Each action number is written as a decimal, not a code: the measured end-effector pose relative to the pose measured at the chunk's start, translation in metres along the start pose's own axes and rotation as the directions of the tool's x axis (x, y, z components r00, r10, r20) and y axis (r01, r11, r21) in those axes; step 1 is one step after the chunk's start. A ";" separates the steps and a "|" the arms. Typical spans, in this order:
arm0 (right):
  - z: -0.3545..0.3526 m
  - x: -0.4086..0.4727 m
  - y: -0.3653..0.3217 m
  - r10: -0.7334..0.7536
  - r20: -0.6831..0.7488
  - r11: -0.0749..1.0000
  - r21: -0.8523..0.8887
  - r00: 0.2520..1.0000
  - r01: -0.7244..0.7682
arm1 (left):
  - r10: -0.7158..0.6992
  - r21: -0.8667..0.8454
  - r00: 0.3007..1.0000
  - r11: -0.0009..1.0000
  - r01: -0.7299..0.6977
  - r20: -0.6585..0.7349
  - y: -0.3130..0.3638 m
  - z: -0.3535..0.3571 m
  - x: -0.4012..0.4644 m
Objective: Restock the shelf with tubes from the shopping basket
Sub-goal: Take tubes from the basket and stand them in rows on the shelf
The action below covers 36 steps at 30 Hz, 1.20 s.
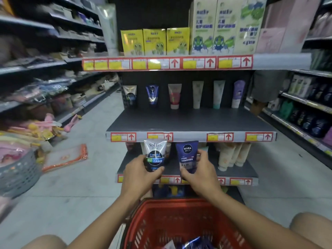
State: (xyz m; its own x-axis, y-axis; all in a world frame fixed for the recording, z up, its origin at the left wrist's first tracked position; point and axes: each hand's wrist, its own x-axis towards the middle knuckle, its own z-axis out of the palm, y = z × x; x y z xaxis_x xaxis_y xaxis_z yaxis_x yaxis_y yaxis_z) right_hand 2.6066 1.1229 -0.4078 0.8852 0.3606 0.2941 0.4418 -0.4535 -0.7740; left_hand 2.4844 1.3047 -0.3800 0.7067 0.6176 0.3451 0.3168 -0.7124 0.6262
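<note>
Two tubes are up in the air, one in each hand, between the basket and the shelf. The left hand (pixel 137 174) has its grip wrapped round the lower half of a white-and-black Softto tube (pixel 154 155), thumb across the front, crimped end up. The right hand (pixel 201 172) pinches a dark blue Nivea tube (pixel 186 155) by its lower part, fingers at the right edge and thumb underneath, also crimped end up. Both tubes hang in front of the lower shelf (pixel 239 169), just under the price strip of the middle shelf (pixel 190 121), and touch neither.

By my reading, this is the carry step: both tubes are lifted out and on the way to being placed. The middle shelf looks like the target. Along its back stands a row of six tubes (pixel 181 96), well apart from each other, and the two at the left seem to match the pair in hand, though they are too blurred to be sure. The next move calls for raising both hands over the shelf edge, setting each tube cap-down in front of its match, and letting go only once it stands steady.

The red basket (pixel 158 225) sits below the arms; more blue packaging (pixel 194 242) shows in its bottom, so more tubes probably remain. Pale tubes (pixel 231 155) already stand at the right of the lower shelf.
</note>
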 end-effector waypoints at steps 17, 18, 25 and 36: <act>-0.008 0.161 -0.069 -0.084 -0.137 0.996 0.024 0.987 0.088 | 0.016 -0.072 0.985 0.997 -0.029 -0.169 0.025 -0.029 0.155; -0.005 0.166 -0.067 -0.074 -0.134 0.997 0.024 0.988 0.078 | 0.009 -0.077 0.986 0.997 -0.023 -0.169 0.025 -0.026 0.162; 0.011 0.178 -0.052 -0.061 -0.129 0.998 -0.018 0.990 0.059 | -0.029 -0.119 0.988 0.993 0.011 -0.153 0.016 0.002 0.178; 0.012 0.190 -0.052 -0.020 0.024 0.962 -0.271 1.000 0.026 | -0.084 0.031 0.988 0.996 0.089 -0.133 0.018 0.007 0.182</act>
State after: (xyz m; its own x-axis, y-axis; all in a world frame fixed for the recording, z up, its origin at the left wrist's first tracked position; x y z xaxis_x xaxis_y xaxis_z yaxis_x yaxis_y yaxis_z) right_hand 2.7502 1.2245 -0.3188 0.8724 0.3887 0.2963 0.4875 -0.6480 -0.5852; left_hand 2.6229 1.4024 -0.3107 0.5870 0.7143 0.3810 0.3983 -0.6645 0.6322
